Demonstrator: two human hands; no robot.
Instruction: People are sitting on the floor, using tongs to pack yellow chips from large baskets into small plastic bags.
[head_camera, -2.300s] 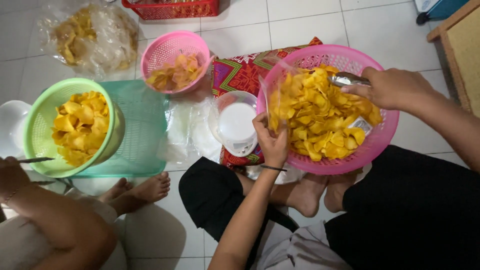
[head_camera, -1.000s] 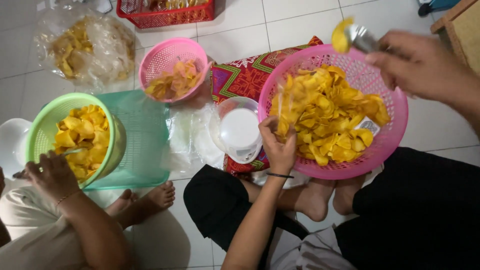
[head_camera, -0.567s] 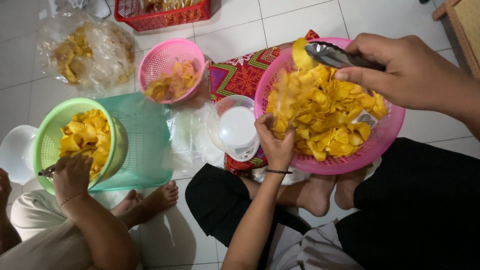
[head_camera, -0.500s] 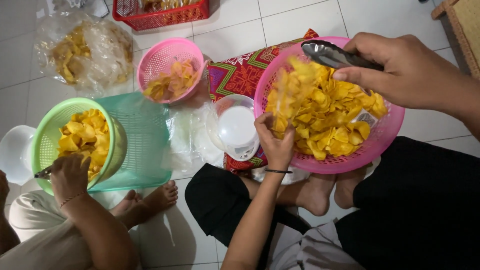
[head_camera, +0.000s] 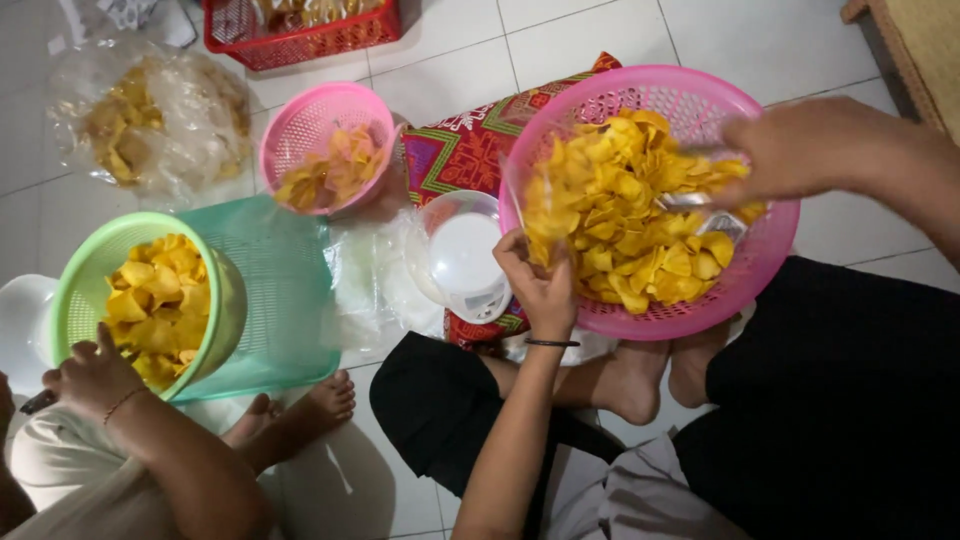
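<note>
A large pink basket (head_camera: 770, 260) full of yellow chips (head_camera: 620, 215) rests on my crossed legs. My right hand (head_camera: 815, 150) is over its far right side, shut on metal tongs (head_camera: 690, 200) whose tips are down in the chips. At the basket's left rim, my left hand (head_camera: 540, 285) grips the mouth of a clear plastic bag (head_camera: 535, 195) that holds some chips. A thin black band circles that wrist.
A white scale with a clear bowl (head_camera: 465, 250) sits on a patterned red cushion (head_camera: 460, 150). Left are a small pink basket (head_camera: 300, 125), a green basket (head_camera: 85, 290) with another person's hand (head_camera: 90, 375) at it, a teal lid (head_camera: 285, 300), a bag of chips (head_camera: 150, 120), and a red crate (head_camera: 300, 35).
My right hand raised the tongs with a chip above the basket, then brought them down into the chips. The other person's hand moved up to the green basket.
</note>
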